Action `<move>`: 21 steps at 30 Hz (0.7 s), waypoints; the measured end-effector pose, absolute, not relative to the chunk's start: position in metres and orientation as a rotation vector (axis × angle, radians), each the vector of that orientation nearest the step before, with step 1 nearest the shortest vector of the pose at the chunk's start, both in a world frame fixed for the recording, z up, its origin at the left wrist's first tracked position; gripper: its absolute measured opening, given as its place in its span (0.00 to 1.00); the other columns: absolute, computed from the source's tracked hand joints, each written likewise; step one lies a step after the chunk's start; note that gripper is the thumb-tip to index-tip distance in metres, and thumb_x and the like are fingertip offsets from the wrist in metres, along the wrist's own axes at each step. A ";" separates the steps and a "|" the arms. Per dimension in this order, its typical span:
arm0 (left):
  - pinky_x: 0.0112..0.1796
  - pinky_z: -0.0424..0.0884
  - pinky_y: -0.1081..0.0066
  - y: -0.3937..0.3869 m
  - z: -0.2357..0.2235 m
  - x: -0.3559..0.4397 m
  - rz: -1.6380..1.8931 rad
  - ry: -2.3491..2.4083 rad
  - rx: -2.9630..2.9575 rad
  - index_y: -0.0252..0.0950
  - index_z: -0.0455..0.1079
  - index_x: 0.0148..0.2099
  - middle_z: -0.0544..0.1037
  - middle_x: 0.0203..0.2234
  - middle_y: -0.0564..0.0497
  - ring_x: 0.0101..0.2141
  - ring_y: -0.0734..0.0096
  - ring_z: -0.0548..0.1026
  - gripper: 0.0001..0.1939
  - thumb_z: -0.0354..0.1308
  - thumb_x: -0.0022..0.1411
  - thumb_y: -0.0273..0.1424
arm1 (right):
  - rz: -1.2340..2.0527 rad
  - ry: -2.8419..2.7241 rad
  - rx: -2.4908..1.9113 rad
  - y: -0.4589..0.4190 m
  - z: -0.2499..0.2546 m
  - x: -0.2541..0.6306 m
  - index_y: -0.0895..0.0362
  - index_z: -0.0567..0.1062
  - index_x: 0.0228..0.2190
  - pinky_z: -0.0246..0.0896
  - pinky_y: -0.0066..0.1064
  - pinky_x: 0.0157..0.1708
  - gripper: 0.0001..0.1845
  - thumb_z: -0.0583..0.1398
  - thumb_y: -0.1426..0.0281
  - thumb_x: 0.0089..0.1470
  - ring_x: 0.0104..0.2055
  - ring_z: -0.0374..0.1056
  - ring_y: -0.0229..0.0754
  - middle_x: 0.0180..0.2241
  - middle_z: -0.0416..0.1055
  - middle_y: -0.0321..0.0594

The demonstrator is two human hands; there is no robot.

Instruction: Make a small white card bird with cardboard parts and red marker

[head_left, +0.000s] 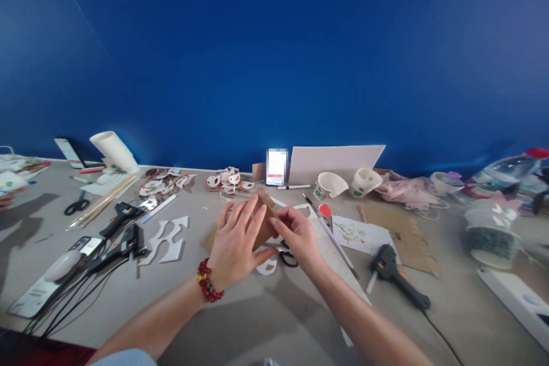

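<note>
A piece of brown cardboard [265,230] is held up off the grey table between my two hands. My left hand [240,240], with a red bead bracelet on the wrist, lies over its left side with long fingers and the thumb low. At its right edge, my right hand [298,234] pinches it between thumb and fingers. Just below are scissors [289,259] with black handles, partly hidden, and a small white paper cut-out [267,267]. Another flat brown piece [209,238] shows behind my left hand.
Glue guns lie at left [118,249] and right [398,277], with cables trailing. Several painted paper birds [230,180] sit near the blue wall [274,68]. A phone [277,167] stands there, beside paper cups [330,185]. At far left another person's hand [6,201] shows.
</note>
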State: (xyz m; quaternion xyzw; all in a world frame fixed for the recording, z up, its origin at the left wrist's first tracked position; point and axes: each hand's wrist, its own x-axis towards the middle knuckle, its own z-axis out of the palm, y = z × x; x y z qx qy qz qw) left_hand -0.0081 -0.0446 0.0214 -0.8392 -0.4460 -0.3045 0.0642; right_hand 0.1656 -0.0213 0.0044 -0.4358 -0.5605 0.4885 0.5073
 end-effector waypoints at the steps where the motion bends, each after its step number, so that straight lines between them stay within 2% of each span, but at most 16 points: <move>1: 0.59 0.54 0.48 -0.046 0.018 -0.007 -0.935 -1.362 -2.569 0.36 0.59 0.64 0.62 0.62 0.38 0.58 0.46 0.63 0.30 0.57 0.62 0.38 | 1.186 -1.369 -1.027 -0.023 0.006 0.164 0.55 0.71 0.30 0.65 0.31 0.30 0.11 0.63 0.61 0.51 0.27 0.68 0.39 0.26 0.71 0.35; 3: 0.58 0.60 0.54 -0.045 0.013 -0.009 -1.057 -1.380 -2.660 0.38 0.57 0.65 0.65 0.61 0.41 0.59 0.52 0.64 0.25 0.50 0.66 0.30 | 1.221 -1.412 -0.964 -0.026 0.011 0.163 0.55 0.73 0.34 0.67 0.33 0.35 0.12 0.63 0.60 0.52 0.33 0.70 0.42 0.32 0.74 0.38; 5: 0.55 0.65 0.60 -0.042 0.012 -0.014 -1.278 -1.463 -2.738 0.38 0.60 0.63 0.71 0.56 0.43 0.55 0.57 0.69 0.23 0.46 0.67 0.27 | 1.216 -1.438 -0.930 -0.026 0.014 0.166 0.55 0.74 0.37 0.67 0.35 0.37 0.12 0.62 0.60 0.54 0.37 0.71 0.44 0.36 0.74 0.41; 8: 0.51 0.70 0.62 -0.039 0.018 -0.024 -1.700 -1.778 -2.803 0.38 0.69 0.55 0.78 0.48 0.45 0.47 0.59 0.75 0.17 0.48 0.68 0.32 | 1.054 -1.360 -0.998 -0.023 0.017 0.177 0.54 0.73 0.35 0.64 0.32 0.33 0.10 0.62 0.61 0.55 0.33 0.68 0.41 0.32 0.72 0.38; 10: 0.49 0.72 0.61 -0.037 0.023 -0.028 -2.017 -1.976 -2.867 0.37 0.71 0.53 0.79 0.45 0.46 0.45 0.58 0.76 0.16 0.50 0.67 0.35 | 0.991 -1.286 -1.036 -0.019 0.018 0.185 0.53 0.71 0.36 0.62 0.30 0.30 0.10 0.62 0.61 0.55 0.30 0.64 0.38 0.30 0.69 0.36; 14: 0.44 0.74 0.60 -0.034 0.028 -0.031 -2.523 -2.152 -2.921 0.35 0.71 0.53 0.80 0.41 0.44 0.43 0.56 0.78 0.18 0.55 0.63 0.36 | 1.266 -1.321 -0.947 -0.016 0.021 0.189 0.53 0.70 0.42 0.61 0.29 0.29 0.15 0.61 0.60 0.55 0.28 0.62 0.37 0.32 0.69 0.36; 18: 0.43 0.74 0.61 -0.028 0.031 -0.036 -2.589 -2.207 -3.008 0.35 0.72 0.52 0.80 0.42 0.44 0.43 0.56 0.78 0.19 0.59 0.61 0.37 | 1.501 -1.247 -0.865 -0.017 0.019 0.180 0.56 0.68 0.30 0.55 0.26 0.23 0.16 0.66 0.60 0.48 0.24 0.60 0.34 0.26 0.67 0.33; 21: 0.43 0.74 0.60 -0.022 0.024 -0.046 -2.667 -2.194 -3.045 0.36 0.71 0.54 0.79 0.44 0.41 0.44 0.53 0.77 0.26 0.62 0.57 0.45 | 1.504 -1.156 -0.891 -0.016 0.014 0.176 0.55 0.64 0.25 0.53 0.25 0.21 0.19 0.68 0.60 0.45 0.22 0.57 0.32 0.23 0.63 0.30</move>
